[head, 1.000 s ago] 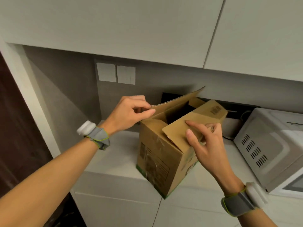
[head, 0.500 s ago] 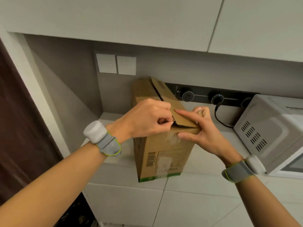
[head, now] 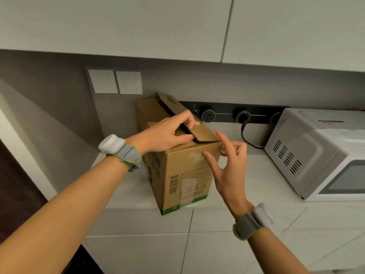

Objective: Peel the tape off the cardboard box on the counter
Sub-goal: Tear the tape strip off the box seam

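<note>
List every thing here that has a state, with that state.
cardboard box: upright on counter, top flaps folded down.
left hand: pinches a top flap.
right hand: thumb, index spread; other fingers curled.
microwave: door shut.
black plug: plugged into socket rail.

one view, worn on the person's head. it looks forward and down from above the near edge of the counter, facing the far wall. wide lens, so much of the room is in view.

close range: both forearms come in from the bottom corners. left hand and right hand sit mid-frame at the cardboard box, near the lens.

upper cabinets fill the top third. their lower edge runs lower toward the right.

wall switches and socket rail are on the far wall. the right frame edge cuts the microwave. cabinet fronts below the counter fill the near bottom.
</note>
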A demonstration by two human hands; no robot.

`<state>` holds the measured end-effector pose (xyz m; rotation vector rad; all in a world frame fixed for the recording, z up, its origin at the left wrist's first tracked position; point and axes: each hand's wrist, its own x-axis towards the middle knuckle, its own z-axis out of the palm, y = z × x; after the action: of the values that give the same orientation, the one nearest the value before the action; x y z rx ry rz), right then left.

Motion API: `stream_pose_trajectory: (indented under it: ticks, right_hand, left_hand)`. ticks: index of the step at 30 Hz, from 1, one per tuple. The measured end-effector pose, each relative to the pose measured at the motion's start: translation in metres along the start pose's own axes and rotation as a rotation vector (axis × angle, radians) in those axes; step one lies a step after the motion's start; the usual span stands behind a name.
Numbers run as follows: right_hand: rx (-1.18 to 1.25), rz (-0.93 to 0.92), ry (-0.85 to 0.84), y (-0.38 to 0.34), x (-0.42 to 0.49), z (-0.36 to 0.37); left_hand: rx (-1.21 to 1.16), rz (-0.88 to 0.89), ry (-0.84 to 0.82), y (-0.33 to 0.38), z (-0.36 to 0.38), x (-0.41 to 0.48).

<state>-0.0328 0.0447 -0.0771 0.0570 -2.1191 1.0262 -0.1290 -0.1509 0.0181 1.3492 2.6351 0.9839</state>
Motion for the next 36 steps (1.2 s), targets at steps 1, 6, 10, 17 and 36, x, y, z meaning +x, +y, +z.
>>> stream_pose_trajectory:
  ticks: [1, 6, 10, 17, 36]
  right_hand:
    - [-0.014, -0.009, 0.021, -0.002, -0.004, 0.002]
    - [0.063, -0.04, 0.043, -0.012, -0.024, 0.012]
    - [0.145, -0.001, -0.015, -0.018, -0.043, 0.023]
    - [0.254, 0.077, -0.039, -0.026, -0.057, 0.034]
    - [0.583, 0.395, 0.069, -0.039, -0.052, 0.029]
  left_hand:
    - [-0.01, -0.007, -0.013, 0.0, 0.0, 0.0]
    - [-0.022, -0.024, 0.031, -0.007, 0.002, -0.004]
    - [-0.049, -0.025, 0.065, -0.013, 0.004, -0.007]
    - [-0.054, -0.023, 0.053, -0.018, 0.004, -0.006]
    - [-0.014, -0.015, 0.071, -0.02, 0.006, -0.006]
